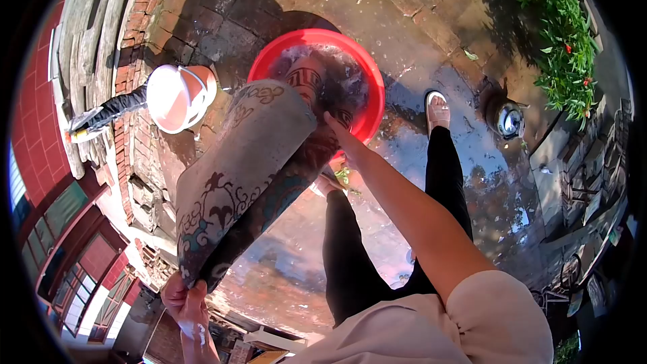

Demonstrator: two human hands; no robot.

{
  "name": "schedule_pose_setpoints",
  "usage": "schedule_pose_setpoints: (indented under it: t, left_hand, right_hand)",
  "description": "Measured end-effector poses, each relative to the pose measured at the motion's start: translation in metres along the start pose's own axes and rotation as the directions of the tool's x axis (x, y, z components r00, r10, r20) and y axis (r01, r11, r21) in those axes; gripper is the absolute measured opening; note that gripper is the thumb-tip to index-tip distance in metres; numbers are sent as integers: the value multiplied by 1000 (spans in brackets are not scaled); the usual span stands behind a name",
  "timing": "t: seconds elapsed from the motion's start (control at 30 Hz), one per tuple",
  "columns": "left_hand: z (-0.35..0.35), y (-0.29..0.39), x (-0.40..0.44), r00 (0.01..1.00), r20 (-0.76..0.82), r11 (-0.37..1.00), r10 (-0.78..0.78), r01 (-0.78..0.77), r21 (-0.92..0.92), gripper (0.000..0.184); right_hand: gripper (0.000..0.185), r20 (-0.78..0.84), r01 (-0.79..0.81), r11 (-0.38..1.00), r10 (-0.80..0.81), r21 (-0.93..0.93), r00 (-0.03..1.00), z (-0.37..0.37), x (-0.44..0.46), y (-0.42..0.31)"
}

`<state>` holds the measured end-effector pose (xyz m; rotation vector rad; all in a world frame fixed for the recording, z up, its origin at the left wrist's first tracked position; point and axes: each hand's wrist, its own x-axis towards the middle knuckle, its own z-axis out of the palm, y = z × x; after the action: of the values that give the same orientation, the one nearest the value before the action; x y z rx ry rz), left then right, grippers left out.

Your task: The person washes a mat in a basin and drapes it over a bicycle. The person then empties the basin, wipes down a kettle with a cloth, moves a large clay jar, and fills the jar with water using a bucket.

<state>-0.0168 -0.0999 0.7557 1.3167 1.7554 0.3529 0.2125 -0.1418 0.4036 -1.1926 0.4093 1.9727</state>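
Observation:
A wet, patterned floor mat, grey with dark scrollwork and some teal, stretches folded lengthwise from a red basin toward the lower left. My left hand is closed on its near corner, fingers and thumb pinching the edge. Farther up, at the basin's near rim, my right hand grips the mat's right side; part of its fingers is hidden by the mat. The mat's far end, with dark lettering, lies in foamy, murky water inside the basin. White suds cling to my left wrist.
A white bucket stands left of the basin, beside a brick edge and wooden planks. A round metal object sits on the wet brick ground at right. Green plants grow at upper right.

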Motion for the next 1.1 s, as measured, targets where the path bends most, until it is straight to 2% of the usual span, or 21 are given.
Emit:
schedule_pose_setpoints:
  t: [0.03, 0.1, 0.13, 0.17, 0.2, 0.27, 0.33, 0.37, 0.4, 0.43, 0.5, 0.57, 0.67, 0.7, 0.73, 0.77, 0.83, 0.9, 0.93, 1.03, 1.1]
  left_hand:
    - [-6, 4, -3, 999, 44, 1000, -12, 12, -1, 11]
    - [11, 8, 5, 998, 50, 1000, 29, -29, -3, 17]
    - [18, -8, 15, 997, 77, 999, 29, -30, 17, 20]
    - [26, -33, 28, 994, 104, 999, 28, -32, 36, 23]
    - [35, -56, 39, 991, 132, 998, 27, -34, 55, 25]
    - [52, -68, 54, 989, 97, 992, 110, -115, 53, 21]
    - [59, -58, 63, 961, 101, 962, 259, -266, 57, 17]
    - [57, -55, 70, 927, 203, 942, 314, -332, 59, 16]
    - [54, -55, 77, 883, 296, 917, 364, -396, 54, 15]
    - [49, -54, 83, 827, 386, 888, 409, -458, 43, 15]
    - [48, -43, 84, 849, 446, 922, 283, -368, 116, 16]
    - [72, -75, 108, 785, 508, 810, 354, -529, 252, 14]
    - [139, -151, 170, 740, 547, 648, 391, -643, 408, 18]
    - [150, -174, 187, 734, 577, 633, 358, -645, 427, 19]
    - [161, -188, 199, 751, 533, 624, 390, -641, 446, 19]
    - [176, -200, 216, 762, 488, 612, 426, -640, 464, 20]
    - [202, -228, 251, 901, 226, 699, 371, -431, 570, 32]
    - [234, -267, 300, 904, -10, 875, 427, -410, 257, 63]
    - [248, -290, 324, 908, 50, 835, 417, -404, 374, 67]
    - [281, -356, 358, 920, 177, 673, 349, -378, 635, 74]
    - [322, -385, 364, 920, 203, 590, 334, -372, 716, 72]
  right_hand:
    - [45, -121, -183, 980, 191, 72, 974, 25, -39, -33]
    - [44, -316, -360, 933, 338, -10, 886, 32, 15, -19]
    - [35, -201, -301, 953, 298, 15, 933, 8, 62, 11]
    - [32, -125, 1, 996, -13, -94, 992, -16, 102, 42]
    - [28, -16, 309, 935, -316, -175, 949, -38, 135, 72]
    - [15, 24, 406, 897, -408, -177, 912, -63, 140, 96]
    - [9, -157, 152, 976, -176, -157, 972, -82, 93, 85]
    - [9, -269, 27, 995, -53, -99, 962, -97, 74, 83]
    - [11, -217, -10, 997, -6, -75, 976, -106, 48, 69]
    - [13, -288, 38, 999, -43, -23, 957, -100, 34, 58]
    - [23, -382, 246, 963, -186, 113, 905, -95, 14, 53]
    - [35, -493, 300, 949, -216, 96, 842, -109, 20, 20]
    - [58, -371, 197, 964, -250, -176, 894, -119, 67, -39]
    - [64, -385, 228, 803, -487, -551, 784, -108, 75, -42]
    - [71, -287, 179, 515, -696, -839, 658, -90, 85, -42]
    - [78, -95, 61, 151, -840, -987, 534, -76, 102, -42]
    - [92, 289, 189, -219, -752, -957, 593, -60, 142, -40]
    - [93, 339, 64, -404, -659, -912, 672, -63, 198, -23]
    - [93, 354, 10, -495, -607, -869, 711, -69, 224, -15]
    - [92, 300, -96, -588, -539, -803, 787, -92, 291, 2]
    - [88, 385, -107, -646, -570, -756, 726, -121, 330, 6]
